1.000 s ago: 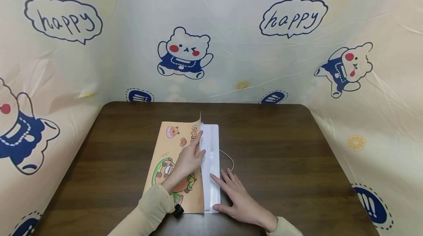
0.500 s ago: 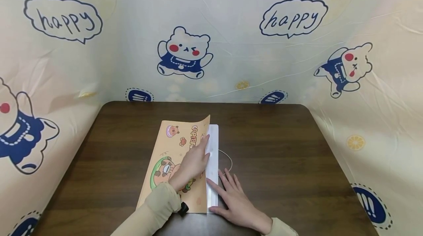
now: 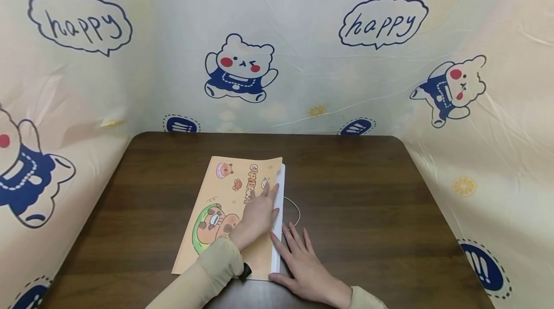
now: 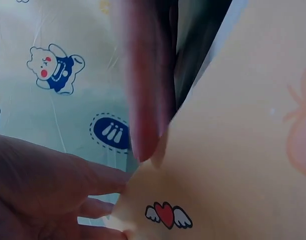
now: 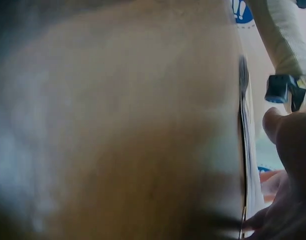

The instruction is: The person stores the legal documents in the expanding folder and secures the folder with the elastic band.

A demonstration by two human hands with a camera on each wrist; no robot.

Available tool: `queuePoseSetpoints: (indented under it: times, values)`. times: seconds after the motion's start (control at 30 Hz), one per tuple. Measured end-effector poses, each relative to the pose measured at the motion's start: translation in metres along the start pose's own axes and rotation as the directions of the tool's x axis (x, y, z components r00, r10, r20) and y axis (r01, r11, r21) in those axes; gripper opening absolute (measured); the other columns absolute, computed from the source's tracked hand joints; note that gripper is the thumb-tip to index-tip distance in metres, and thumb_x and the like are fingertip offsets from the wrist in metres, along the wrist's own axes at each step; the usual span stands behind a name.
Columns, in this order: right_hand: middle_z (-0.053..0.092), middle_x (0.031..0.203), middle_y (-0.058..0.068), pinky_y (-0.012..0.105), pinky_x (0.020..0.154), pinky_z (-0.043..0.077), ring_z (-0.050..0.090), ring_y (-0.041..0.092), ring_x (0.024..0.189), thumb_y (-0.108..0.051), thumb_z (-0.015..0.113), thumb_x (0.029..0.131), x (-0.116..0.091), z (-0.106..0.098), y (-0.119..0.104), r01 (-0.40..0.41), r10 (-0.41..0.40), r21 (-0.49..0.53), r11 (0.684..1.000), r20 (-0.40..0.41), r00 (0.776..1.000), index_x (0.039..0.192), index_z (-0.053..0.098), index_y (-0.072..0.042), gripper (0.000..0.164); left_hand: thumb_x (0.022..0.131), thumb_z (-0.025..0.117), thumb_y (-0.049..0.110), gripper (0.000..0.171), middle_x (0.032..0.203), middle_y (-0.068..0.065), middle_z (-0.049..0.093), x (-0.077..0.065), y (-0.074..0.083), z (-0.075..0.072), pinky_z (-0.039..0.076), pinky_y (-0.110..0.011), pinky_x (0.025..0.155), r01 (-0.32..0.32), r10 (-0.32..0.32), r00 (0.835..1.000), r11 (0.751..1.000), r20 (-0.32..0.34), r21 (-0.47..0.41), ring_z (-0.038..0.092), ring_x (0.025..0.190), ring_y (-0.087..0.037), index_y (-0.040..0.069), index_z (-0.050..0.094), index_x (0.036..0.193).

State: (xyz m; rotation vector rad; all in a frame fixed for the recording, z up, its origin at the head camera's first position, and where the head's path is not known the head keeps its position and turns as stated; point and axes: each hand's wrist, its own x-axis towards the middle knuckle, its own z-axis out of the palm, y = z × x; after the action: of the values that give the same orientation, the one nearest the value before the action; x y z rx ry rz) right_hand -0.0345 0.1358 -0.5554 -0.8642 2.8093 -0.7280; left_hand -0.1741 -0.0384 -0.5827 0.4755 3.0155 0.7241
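A peach notebook (image 3: 235,170) with cartoon capybaras lies on the table, its cover slightly raised along the right side. A white strip (image 3: 275,246) shows beneath that side. My left hand (image 3: 256,215) rests across the cover, fingers extended to the right edge. In the left wrist view, a finger (image 4: 143,100) touches the edge of the peach cover (image 4: 232,150), above a winged-heart print. My right hand (image 3: 308,270) is spread at the notebook's lower right, index finger and thumb at its edge. Layered page edges (image 5: 247,155) show in the right wrist view.
A thin pale cord (image 3: 298,210) loops out from the notebook's right side onto the dark wooden table (image 3: 368,203). A black device (image 3: 245,272) sits at my left wrist. Printed curtains (image 3: 303,59) surround the table's back and sides.
My left hand has moved right with the cover, which now hides the printed sheet and most of the white surface. My right hand has shifted slightly left and down along the edge.
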Motion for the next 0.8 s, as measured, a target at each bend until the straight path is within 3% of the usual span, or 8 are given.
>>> queuePoseSetpoints:
  times: [0.1,0.23,0.37,0.53,0.67,0.8]
  values:
    - [0.028,0.179,0.027,0.079,0.127,0.025,0.025,0.050,0.167,-0.062,0.061,0.106,0.000,0.002,-0.002,-0.010,0.011,-0.077,0.997,0.021,1.000,0.173,0.036,-0.015,0.086,0.093,0.088,0.021,0.077,0.163,-0.033,0.051,0.001,0.003,0.001,0.046,-0.077,0.116,-0.010,0.010,1.000,0.998,0.004,0.058,0.066,0.128,-0.062,0.007,0.055,0.161]
    - [0.030,0.179,0.026,0.075,0.128,0.028,0.026,0.048,0.167,-0.064,0.061,0.106,0.001,0.004,-0.005,-0.026,0.031,-0.158,0.987,0.032,0.999,0.172,0.039,-0.014,0.086,0.093,0.088,0.029,0.077,0.164,-0.028,0.053,0.001,0.006,0.006,0.058,-0.074,0.101,-0.009,0.003,1.000,0.983,0.030,0.182,0.059,0.132,-0.069,0.009,0.057,0.161]
    - [0.032,0.178,0.026,0.073,0.128,0.031,0.027,0.046,0.168,-0.065,0.060,0.106,0.003,0.005,-0.008,-0.038,0.044,-0.222,0.974,0.025,0.999,0.170,0.042,-0.014,0.084,0.097,0.083,0.039,0.073,0.163,-0.022,0.057,-0.003,0.010,0.006,0.065,-0.066,0.092,-0.025,0.013,0.999,0.952,0.041,0.304,0.063,0.131,-0.065,0.012,0.058,0.160]
    - [0.034,0.178,0.024,0.072,0.127,0.032,0.029,0.045,0.167,-0.064,0.063,0.104,0.003,0.008,-0.009,-0.054,0.056,-0.256,0.965,0.003,0.998,0.169,0.044,-0.015,0.084,0.097,0.081,0.044,0.073,0.161,-0.017,0.061,-0.014,0.025,-0.019,0.069,-0.055,0.070,-0.006,-0.006,0.999,0.938,0.033,0.346,0.065,0.130,-0.061,0.016,0.058,0.161]
    - [0.035,0.178,0.023,0.072,0.127,0.032,0.030,0.044,0.167,-0.065,0.065,0.103,0.003,0.008,-0.009,-0.061,0.063,-0.255,0.965,-0.001,0.998,0.169,0.045,-0.016,0.084,0.099,0.078,0.046,0.074,0.163,-0.013,0.060,-0.023,0.034,-0.040,0.070,-0.053,0.075,0.013,-0.032,0.998,0.946,0.055,0.323,0.063,0.138,-0.056,0.017,0.054,0.163]
    - [0.034,0.178,0.022,0.072,0.127,0.033,0.031,0.043,0.167,-0.066,0.065,0.103,0.003,0.009,-0.008,-0.064,0.066,-0.255,0.965,-0.002,0.998,0.168,0.046,-0.017,0.084,0.101,0.075,0.047,0.070,0.164,-0.012,0.059,-0.029,0.027,-0.049,0.069,-0.050,0.072,-0.008,0.000,1.000,0.950,0.024,0.312,0.060,0.145,-0.052,0.019,0.056,0.162]
